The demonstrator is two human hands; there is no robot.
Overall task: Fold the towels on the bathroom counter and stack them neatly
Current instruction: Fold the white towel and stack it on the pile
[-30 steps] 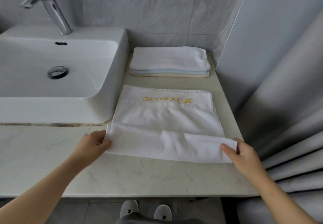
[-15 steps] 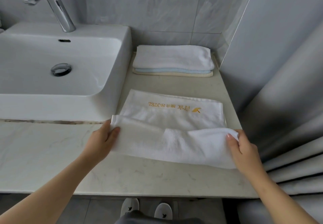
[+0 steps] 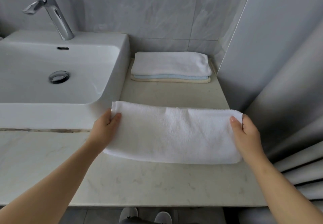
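Mid-fold: person's left hand [image 3: 104, 130] and right hand [image 3: 246, 134] pinch far corners of white terry towel [image 3: 174, 136]; next, probably flatten it, then top the folded towel pile [image 3: 170, 64].

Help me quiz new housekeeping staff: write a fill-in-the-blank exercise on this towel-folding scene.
1. The stack of folded towels by the grey tiled wall holds ____ towels.
2. Its middle towel is pale ____.
3. The white ceramic sink sits on the stack's ____ side.
4. The left hand and right hand grip a fourth, folded terry towel coloured ____.
Missing words: three; blue; left; white.
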